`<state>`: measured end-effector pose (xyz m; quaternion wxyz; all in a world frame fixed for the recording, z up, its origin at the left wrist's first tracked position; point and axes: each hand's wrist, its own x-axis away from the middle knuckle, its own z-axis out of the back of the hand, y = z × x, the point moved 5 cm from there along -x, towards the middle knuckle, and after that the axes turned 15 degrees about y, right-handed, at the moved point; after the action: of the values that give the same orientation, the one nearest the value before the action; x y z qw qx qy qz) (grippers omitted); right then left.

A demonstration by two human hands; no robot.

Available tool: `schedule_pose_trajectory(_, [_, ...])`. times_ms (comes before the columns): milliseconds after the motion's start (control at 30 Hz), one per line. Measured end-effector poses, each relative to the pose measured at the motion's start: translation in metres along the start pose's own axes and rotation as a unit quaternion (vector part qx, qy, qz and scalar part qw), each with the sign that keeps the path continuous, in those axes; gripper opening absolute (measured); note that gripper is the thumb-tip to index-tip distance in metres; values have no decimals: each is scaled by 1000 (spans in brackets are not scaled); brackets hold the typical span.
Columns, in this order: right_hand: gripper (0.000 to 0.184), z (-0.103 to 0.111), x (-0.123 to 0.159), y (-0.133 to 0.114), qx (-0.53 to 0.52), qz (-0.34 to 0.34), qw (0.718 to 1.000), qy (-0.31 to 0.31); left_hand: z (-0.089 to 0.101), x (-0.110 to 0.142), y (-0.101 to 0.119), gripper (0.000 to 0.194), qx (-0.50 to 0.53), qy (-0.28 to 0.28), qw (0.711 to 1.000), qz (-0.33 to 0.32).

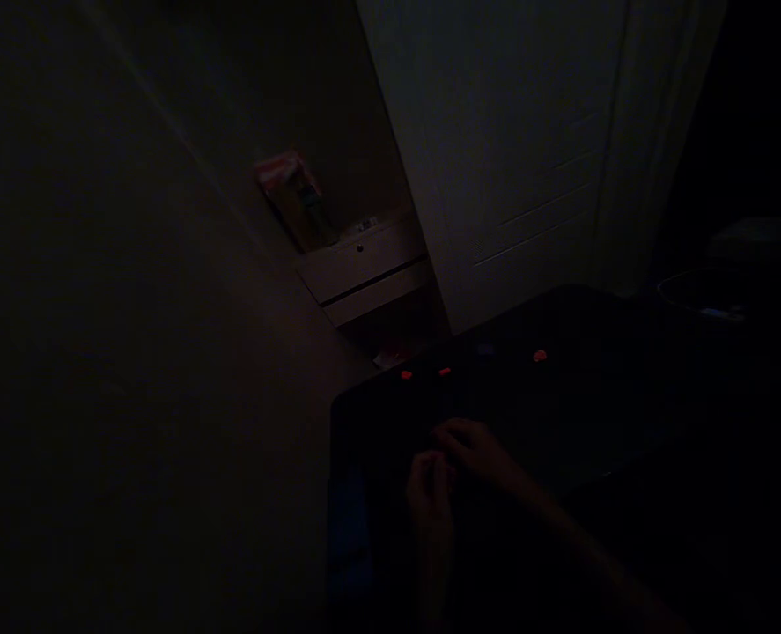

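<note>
Although light is scarce, the dark table (pixel 377 414) shows its layout

At the near left lies a blue item (pixel 349 528), too dim to identify, perhaps set aside on purpose. Next, toward the far edge, comes a first red piece (pixel 406 375). Nearer, the left hand (pixel 428 484) has its fingers curled inward; whether they grip anything cannot be told. Beyond it rests a second red piece (pixel 444 372), apart from the first. The right hand (pixel 473 445) slants in from the right, fingertips just beside the left's, likely so both can serve one spot; its grip, too, cannot be told. Farther right, a third red piece (pixel 540 356) lies well apart, all three seemingly placed within reach
</note>
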<state>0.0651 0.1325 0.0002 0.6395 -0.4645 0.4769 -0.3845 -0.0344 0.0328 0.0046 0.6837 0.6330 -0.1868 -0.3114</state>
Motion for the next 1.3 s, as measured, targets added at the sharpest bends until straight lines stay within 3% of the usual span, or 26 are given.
schedule_pose_trajectory(1300, [25,3,1,-4,1,6,1000,-4,0,1,-3,29,2,-9,1000,9])
